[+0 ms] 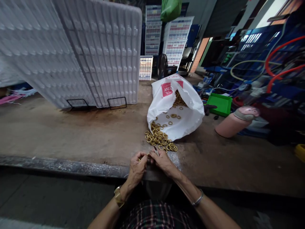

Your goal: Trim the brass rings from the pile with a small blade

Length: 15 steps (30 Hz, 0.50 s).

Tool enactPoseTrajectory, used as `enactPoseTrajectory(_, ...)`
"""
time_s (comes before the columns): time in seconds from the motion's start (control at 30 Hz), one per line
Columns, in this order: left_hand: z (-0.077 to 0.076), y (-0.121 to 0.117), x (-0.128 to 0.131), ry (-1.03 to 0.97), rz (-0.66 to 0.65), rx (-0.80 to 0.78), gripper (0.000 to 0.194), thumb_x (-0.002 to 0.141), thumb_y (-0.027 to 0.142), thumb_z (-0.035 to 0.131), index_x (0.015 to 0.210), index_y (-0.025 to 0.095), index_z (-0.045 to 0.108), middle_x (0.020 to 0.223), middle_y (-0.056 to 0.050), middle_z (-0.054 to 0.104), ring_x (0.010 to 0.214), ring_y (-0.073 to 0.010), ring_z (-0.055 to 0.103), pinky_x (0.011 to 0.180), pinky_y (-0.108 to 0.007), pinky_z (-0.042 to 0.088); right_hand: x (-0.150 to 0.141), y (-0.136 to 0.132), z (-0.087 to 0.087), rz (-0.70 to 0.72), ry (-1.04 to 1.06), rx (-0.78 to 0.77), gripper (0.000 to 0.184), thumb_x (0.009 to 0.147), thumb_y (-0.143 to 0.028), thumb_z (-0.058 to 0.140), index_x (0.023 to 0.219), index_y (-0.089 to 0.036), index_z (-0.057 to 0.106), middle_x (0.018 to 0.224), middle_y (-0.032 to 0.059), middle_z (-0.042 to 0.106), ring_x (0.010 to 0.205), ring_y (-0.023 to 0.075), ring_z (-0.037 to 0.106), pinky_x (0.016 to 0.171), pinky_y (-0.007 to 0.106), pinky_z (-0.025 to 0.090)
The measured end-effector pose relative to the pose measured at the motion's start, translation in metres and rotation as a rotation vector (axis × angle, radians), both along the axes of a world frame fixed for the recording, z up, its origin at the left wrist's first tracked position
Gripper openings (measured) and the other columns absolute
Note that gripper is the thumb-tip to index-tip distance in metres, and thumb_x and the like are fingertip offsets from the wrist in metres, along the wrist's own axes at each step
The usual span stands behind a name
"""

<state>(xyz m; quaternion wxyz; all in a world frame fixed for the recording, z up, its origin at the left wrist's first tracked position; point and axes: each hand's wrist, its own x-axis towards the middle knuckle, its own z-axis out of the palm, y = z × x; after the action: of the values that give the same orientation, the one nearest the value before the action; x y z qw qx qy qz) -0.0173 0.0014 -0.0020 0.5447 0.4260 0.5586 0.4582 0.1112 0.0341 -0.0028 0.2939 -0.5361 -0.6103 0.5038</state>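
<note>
"Rings (139,160): how many has the left hand (137,167)?"

"At least one, pinched between thumb and fingers; the grip hides any more."

"And the right hand (164,162)?"

"Closed round one dark-tipped tool (156,150), fingertips close to the left's, over the near edge of the bench (95,133)."

"On the wrists?"

"One watch (118,197) left, one bangle (198,197) right."

"Just beyond?"

"One heap (157,136) of rings, dozens, too overlapped to count, spilling from the mouth of one white bag (159,103). More lie inside, some singly."

"Further out?"

"Right of the bag, one pink bottle (234,122), tilted, and one green tray (219,104). Left, two upright ribbed panels (107,54) with two wire stands (117,102) at their feet."
</note>
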Motion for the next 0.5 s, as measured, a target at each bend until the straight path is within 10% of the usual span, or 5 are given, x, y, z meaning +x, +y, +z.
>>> enactPoseTrajectory(0.5,-0.0018,-0.0022,-0.0057,-0.173,-0.131,-0.147,0.027,0.071,0.043,0.056,0.076,0.017,0.051,0.057,0.006,0.049,0.040,-0.0040,0.041,0.036,-0.015,0.033,-0.0035,-0.0015,0.0053,0.001,-0.081,0.161,0.020,0.077,-0.032,0.043,0.066,-0.018,0.051,0.058,-0.0045,0.047,0.058,0.0103,0.043,0.057,0.023,0.033)
